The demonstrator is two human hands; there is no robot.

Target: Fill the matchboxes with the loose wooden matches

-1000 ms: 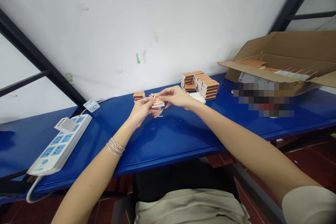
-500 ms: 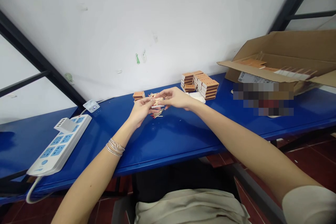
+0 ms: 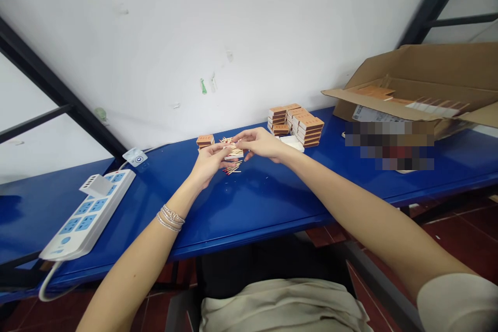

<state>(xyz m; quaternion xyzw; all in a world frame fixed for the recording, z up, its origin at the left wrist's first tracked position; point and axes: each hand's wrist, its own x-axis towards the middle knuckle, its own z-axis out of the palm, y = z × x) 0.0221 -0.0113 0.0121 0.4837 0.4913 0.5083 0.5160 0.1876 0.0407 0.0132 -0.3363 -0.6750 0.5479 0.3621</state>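
My left hand and my right hand meet above the blue table, both closed on a small white matchbox tray filled with matches. The right fingers pinch at the matches on top of the tray. Loose red-tipped matches lie on the table just below the hands. More matches lie behind them, beside an orange matchbox. Silver bracelets circle my left wrist.
Stacks of orange matchboxes and a white tray stand behind my right hand. An open cardboard box with more boxes sits at the far right. A white and blue power strip lies at the left, near the wall.
Both hands stay together on the tray; the right fingers have shifted slightly over the matches. The view has barely moved.
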